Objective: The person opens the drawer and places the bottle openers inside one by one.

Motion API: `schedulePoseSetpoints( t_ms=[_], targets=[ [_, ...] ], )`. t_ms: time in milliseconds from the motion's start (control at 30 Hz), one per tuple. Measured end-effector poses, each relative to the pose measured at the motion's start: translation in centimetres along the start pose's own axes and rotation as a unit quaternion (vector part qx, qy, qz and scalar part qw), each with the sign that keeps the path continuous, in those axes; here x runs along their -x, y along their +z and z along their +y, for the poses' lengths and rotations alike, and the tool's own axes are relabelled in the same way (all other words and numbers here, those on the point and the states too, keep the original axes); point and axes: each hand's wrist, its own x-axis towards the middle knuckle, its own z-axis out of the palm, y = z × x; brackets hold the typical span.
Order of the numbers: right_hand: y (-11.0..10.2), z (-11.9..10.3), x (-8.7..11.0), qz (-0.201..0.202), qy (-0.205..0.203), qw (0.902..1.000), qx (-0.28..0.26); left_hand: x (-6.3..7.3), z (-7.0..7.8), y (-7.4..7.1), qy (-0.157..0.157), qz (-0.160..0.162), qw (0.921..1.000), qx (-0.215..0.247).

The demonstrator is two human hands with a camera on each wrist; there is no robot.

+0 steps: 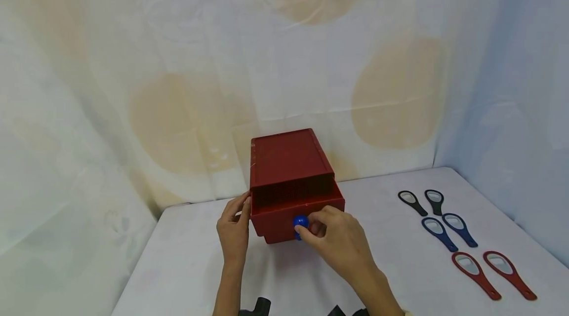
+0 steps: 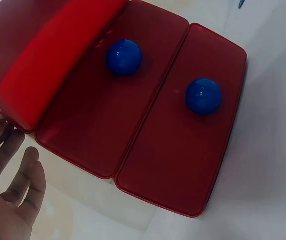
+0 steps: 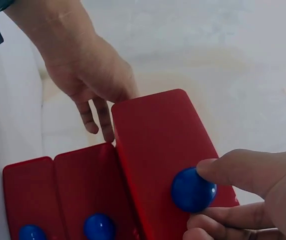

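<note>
1. Red cabinet (image 1: 284, 155) sits at the centre of the head view, its top drawer (image 1: 274, 224) standing partly out.
2. Right hand (image 1: 340, 239), lower centre, reaches up and leftward, thumb and fingers pinching the drawer's blue knob (image 1: 301, 220).
3. Left hand (image 1: 233, 234), left of centre, points upward from the wrist, fingers loose and ungripping at the cabinet's left side.

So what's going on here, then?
A person's right hand pinches the blue knob of the top drawer, which stands partly open. Their left hand is at the left side of the red cabinet. The two lower drawers look shut. Off to the right, six handled magnifiers or mirrors lie on the white table.
</note>
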Motion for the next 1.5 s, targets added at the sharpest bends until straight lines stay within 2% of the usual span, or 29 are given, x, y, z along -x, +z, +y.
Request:
schedulePoseSetpoints(
  t_ms=[167, 467, 733, 833, 1067, 1300, 1500],
  targets=[
    [-0.6, -0.5, 0.0, -0.010, -0.008, 0.9998, 0.013, -0.3, -0.7, -0.1, -0.007, 0.000, 1.0000, 0.000],
    [-1.9, -1.2, 0.3, -0.047, 0.001, 0.9976, 0.052, -0.5, -0.9, 0.4, -0.005, 0.003, 1.0000, 0.006],
    [-2.2, -1.5, 0.0, -0.064, -0.004, 0.9964, 0.055, -0.8, -0.8, 0.4, -0.040, 0.010, 0.9990, 0.021],
    [-2.4, -1.6, 0.0, -0.068, -0.008, 0.9957, 0.062, -1.1, -0.4, 0.6, -0.044, 0.004, 0.9988, 0.024],
    [-2.7, -1.7, 0.6, -0.097, 0.000, 0.9921, 0.079, -0.7, 2.4, 0.6, -0.048, 0.001, 0.9987, 0.019],
    [-2.6, -1.4, 1.2, -0.123, 0.006, 0.9902, 0.066, -0.2, 2.7, 0.5, -0.063, -0.004, 0.9979, 0.016],
    [-2.5, -1.3, 1.5, -0.141, 0.004, 0.9878, 0.066, 0.1, 2.5, 0.3, -0.056, -0.003, 0.9984, 0.004]
  ],
)
